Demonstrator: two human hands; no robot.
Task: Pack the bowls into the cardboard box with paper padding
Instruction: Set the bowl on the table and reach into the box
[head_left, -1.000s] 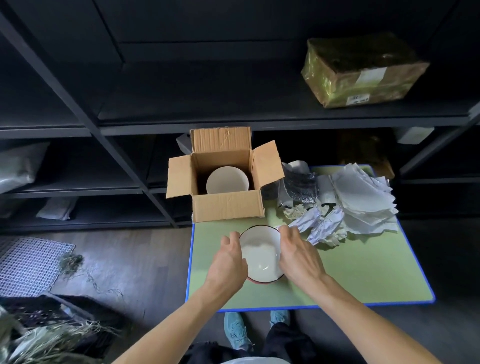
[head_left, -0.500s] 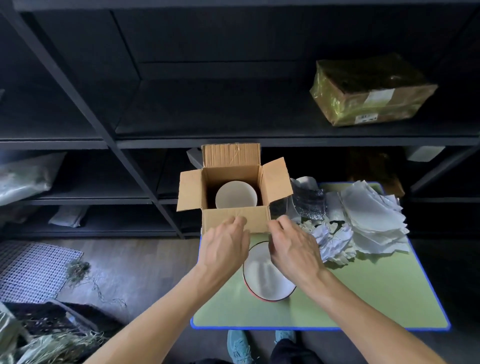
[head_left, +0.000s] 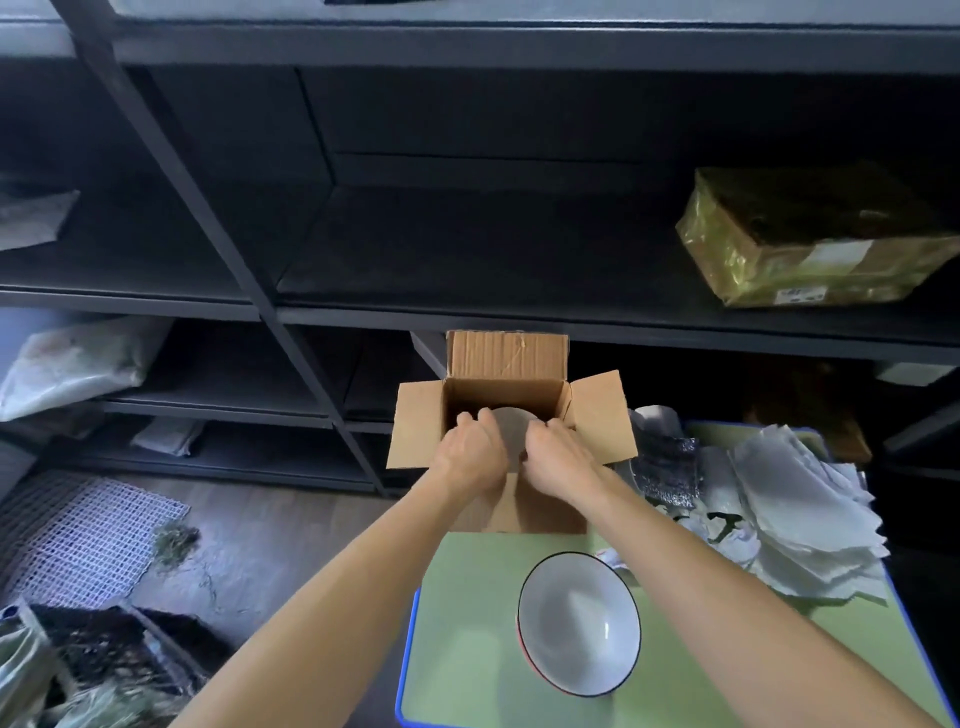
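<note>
An open cardboard box (head_left: 605, 415) stands at the far left end of the green table (head_left: 467, 623). Inside it sits a white bowl (head_left: 511, 426), mostly hidden by my hands. My left hand (head_left: 470, 452) and my right hand (head_left: 558, 457) reach over the box's near wall, fingers curled around the bowl's two sides. A second white bowl with a red rim (head_left: 579, 623) rests alone on the table, close to me. White paper sheets (head_left: 800, 509) are stacked at the table's right, with crumpled paper (head_left: 722, 525) beside them.
Dark metal shelving (head_left: 467, 312) rises right behind the table. A gold-wrapped parcel (head_left: 810, 239) lies on a shelf at the right. A dark foil bag (head_left: 667, 473) lies right of the box. A white mesh mat (head_left: 78, 535) and plant debris cover the floor at left.
Both hands let go of the red-rimmed bowl on the table and moved forward into the box, where they now hold the bowl inside. The camera tilted up.
</note>
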